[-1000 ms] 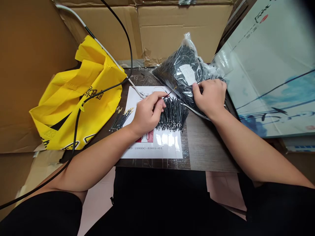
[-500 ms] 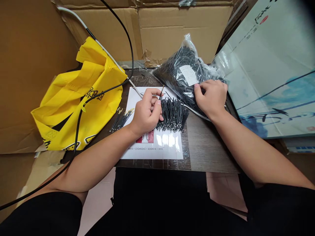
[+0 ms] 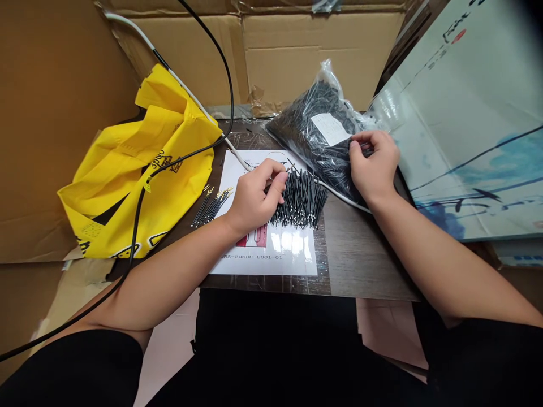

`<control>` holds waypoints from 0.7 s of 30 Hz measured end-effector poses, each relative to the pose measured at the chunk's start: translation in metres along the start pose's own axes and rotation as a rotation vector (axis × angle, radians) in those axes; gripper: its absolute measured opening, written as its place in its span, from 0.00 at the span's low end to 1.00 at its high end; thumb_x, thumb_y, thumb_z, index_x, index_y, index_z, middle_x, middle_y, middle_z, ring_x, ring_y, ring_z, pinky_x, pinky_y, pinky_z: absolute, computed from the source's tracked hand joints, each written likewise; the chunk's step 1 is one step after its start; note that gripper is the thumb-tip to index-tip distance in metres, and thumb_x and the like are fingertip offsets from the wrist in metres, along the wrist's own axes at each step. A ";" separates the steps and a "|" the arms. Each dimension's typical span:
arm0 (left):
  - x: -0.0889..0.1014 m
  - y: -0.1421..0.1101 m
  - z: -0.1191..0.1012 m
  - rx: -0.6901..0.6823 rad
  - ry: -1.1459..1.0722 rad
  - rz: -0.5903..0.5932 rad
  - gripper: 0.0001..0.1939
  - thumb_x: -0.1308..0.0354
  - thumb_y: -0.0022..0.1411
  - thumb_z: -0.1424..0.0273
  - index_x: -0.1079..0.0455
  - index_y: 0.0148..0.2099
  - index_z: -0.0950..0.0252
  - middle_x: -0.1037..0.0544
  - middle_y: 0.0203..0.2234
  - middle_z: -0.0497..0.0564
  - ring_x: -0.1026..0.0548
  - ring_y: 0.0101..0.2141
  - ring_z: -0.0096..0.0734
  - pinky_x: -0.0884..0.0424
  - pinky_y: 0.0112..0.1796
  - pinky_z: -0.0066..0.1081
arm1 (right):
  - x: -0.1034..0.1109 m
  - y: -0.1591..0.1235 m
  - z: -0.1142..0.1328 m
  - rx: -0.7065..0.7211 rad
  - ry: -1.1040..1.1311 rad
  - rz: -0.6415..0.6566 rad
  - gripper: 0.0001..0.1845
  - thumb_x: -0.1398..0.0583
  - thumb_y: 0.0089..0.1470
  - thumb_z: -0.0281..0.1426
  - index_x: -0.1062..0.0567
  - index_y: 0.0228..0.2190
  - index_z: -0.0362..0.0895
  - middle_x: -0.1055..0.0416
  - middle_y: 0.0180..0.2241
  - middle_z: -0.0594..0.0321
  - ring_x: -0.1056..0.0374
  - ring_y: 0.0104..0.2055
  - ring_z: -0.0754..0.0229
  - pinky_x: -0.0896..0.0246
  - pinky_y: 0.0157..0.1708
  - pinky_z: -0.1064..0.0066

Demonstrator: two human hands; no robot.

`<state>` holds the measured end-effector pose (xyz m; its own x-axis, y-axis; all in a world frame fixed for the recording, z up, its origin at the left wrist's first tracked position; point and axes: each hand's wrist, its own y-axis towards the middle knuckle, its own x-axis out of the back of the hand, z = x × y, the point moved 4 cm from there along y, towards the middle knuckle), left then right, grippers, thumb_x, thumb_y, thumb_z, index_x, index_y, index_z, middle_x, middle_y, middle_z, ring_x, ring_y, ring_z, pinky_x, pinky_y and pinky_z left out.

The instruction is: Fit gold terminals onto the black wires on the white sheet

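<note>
While the left hand [image 3: 257,198] pinches a thin wire [image 3: 291,168] narrowly between thumb and forefinger, its end jutting past the fingertips, a dense row of black wires [image 3: 303,203] lies right beside that grip on a white printed sheet [image 3: 292,260]. The right hand [image 3: 375,164] curls at the right side of a clear plastic bag [image 3: 326,72], near its paper label [image 3: 330,129]; whether it holds anything, I cannot tell.
</note>
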<state>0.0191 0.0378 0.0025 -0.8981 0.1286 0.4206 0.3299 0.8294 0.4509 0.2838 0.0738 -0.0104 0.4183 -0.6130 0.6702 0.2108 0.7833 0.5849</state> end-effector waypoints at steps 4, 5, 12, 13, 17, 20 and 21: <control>-0.001 0.001 0.001 -0.028 0.068 0.020 0.08 0.52 0.71 0.65 0.34 0.45 0.61 0.29 0.25 0.43 0.30 0.22 0.17 0.32 0.29 0.25 | -0.001 0.000 -0.004 0.015 0.067 -0.015 0.14 0.48 0.60 0.35 0.24 0.39 0.45 0.26 0.39 0.54 0.32 0.39 0.54 0.37 0.43 0.57; -0.001 0.001 0.000 -0.050 0.100 0.014 0.08 0.52 0.70 0.65 0.34 0.45 0.61 0.28 0.25 0.44 0.31 0.23 0.18 0.33 0.30 0.26 | -0.001 0.000 -0.007 0.018 0.102 -0.033 0.15 0.47 0.61 0.37 0.23 0.40 0.47 0.25 0.39 0.55 0.32 0.38 0.54 0.37 0.42 0.57; 0.002 0.001 -0.003 -0.051 0.200 0.007 0.07 0.52 0.70 0.66 0.33 0.42 0.60 0.39 0.19 0.42 0.40 0.21 0.21 0.41 0.28 0.30 | 0.014 0.001 -0.004 0.069 0.323 -0.254 0.13 0.43 0.62 0.45 0.21 0.41 0.57 0.26 0.37 0.57 0.33 0.39 0.56 0.36 0.42 0.57; 0.002 0.001 -0.003 -0.053 0.208 0.016 0.08 0.51 0.70 0.65 0.33 0.41 0.60 0.38 0.19 0.42 0.40 0.22 0.21 0.40 0.28 0.30 | 0.018 -0.001 0.003 0.095 0.320 -0.263 0.13 0.44 0.63 0.44 0.21 0.41 0.56 0.26 0.37 0.57 0.32 0.41 0.56 0.36 0.44 0.57; -0.001 0.000 -0.007 -0.102 0.256 0.054 0.11 0.50 0.69 0.63 0.30 0.37 0.61 0.30 0.23 0.45 0.35 0.25 0.21 0.38 0.30 0.29 | 0.031 -0.018 0.041 0.214 0.264 -0.180 0.15 0.47 0.65 0.42 0.23 0.41 0.52 0.26 0.41 0.56 0.30 0.46 0.53 0.36 0.47 0.54; -0.003 -0.001 -0.009 -0.133 0.261 0.067 0.10 0.48 0.69 0.64 0.28 0.39 0.62 0.26 0.25 0.45 0.32 0.26 0.21 0.37 0.31 0.28 | 0.032 -0.036 0.070 0.396 0.309 -0.065 0.11 0.44 0.64 0.40 0.23 0.40 0.52 0.23 0.38 0.59 0.28 0.42 0.54 0.35 0.45 0.55; -0.003 -0.001 -0.010 -0.145 0.256 0.068 0.10 0.48 0.69 0.64 0.28 0.40 0.62 0.25 0.26 0.45 0.31 0.27 0.21 0.36 0.32 0.28 | 0.032 -0.042 0.077 0.459 0.343 -0.040 0.09 0.43 0.63 0.39 0.23 0.40 0.52 0.23 0.36 0.60 0.27 0.40 0.55 0.34 0.43 0.56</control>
<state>0.0243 0.0315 0.0083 -0.7758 0.0250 0.6305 0.4417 0.7350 0.5144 0.2198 0.0138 0.0216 0.6970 -0.5125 0.5015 -0.1405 0.5883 0.7963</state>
